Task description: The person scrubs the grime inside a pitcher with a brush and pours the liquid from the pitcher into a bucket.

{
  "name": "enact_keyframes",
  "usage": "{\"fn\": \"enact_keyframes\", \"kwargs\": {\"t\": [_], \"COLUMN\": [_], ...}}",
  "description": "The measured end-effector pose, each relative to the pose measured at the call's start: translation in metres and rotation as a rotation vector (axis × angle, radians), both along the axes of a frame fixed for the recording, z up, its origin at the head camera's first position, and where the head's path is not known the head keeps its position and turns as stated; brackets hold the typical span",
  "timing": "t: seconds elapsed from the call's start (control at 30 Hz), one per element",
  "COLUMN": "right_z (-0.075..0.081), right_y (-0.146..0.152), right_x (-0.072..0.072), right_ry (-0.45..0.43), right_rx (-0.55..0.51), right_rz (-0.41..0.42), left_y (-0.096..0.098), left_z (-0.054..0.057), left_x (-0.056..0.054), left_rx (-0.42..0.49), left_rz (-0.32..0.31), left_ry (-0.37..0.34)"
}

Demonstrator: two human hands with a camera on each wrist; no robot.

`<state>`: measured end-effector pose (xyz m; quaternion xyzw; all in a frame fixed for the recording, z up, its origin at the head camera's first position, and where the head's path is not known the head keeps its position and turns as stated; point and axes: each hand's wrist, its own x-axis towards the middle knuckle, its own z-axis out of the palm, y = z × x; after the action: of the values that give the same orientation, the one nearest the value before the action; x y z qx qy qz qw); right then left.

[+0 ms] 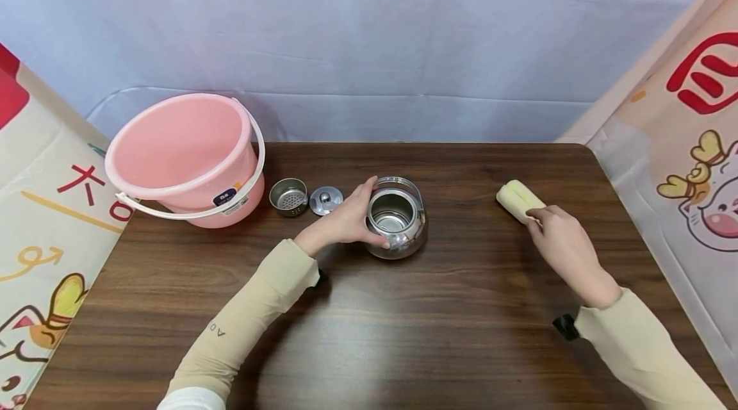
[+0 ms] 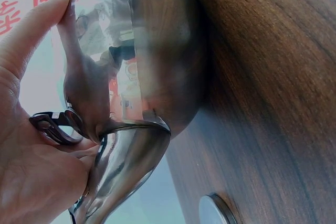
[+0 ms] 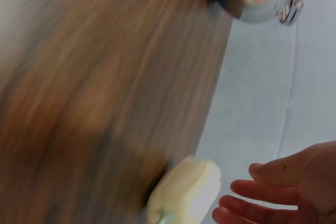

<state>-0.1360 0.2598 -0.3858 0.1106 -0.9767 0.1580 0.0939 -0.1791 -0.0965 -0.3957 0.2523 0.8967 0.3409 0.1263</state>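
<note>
My left hand (image 1: 346,216) grips a shiny steel teapot (image 1: 408,243) around its top, thumb at the near rim and fingers at the far side. The teapot stands upright and lidless on the table; its spout (image 2: 131,156) points past the palm in the left wrist view. At the right, my right hand (image 1: 562,245) is beside a pale yellow roll (image 1: 512,198), perhaps a rolled cloth. A gap shows between loosely bent fingers (image 3: 262,187) and the roll in the right wrist view. A steel strainer (image 1: 288,197) and knobbed lid (image 1: 326,199) lie left of the teapot.
A pink bucket (image 1: 179,134) with a white handle stands at the table's back left. The dark wooden table (image 1: 455,333) ends at a pale cloth backdrop (image 1: 392,45). Printed hangings flank both sides.
</note>
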Motion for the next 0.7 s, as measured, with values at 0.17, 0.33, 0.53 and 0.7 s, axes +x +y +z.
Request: {"fn": "enact_keyframes", "kwargs": {"t": [0.17, 0.33, 0.53, 0.7], "right_z": [0.004, 0.006, 0.004, 0.004], "right_y": [-0.023, -0.043, -0.066, -0.083], "right_x": [-0.005, -0.011, -0.017, -0.020], "right_ry": [-0.020, -0.012, -0.033, -0.061], "right_rx": [-0.018, -0.045, -0.084, -0.121], "right_rz": [0.032, 0.066, 0.101, 0.115], "left_y": [0.000, -0.001, -0.001, -0.001], "left_z": [0.000, 0.000, -0.001, -0.002], "left_x": [0.000, 0.000, 0.000, -0.001], "left_rx": [-0.009, -0.002, -0.004, -0.010], "left_rz": [0.000, 0.000, 0.003, 0.008], "left_ry": [0.003, -0.014, 0.001, 0.015]}}
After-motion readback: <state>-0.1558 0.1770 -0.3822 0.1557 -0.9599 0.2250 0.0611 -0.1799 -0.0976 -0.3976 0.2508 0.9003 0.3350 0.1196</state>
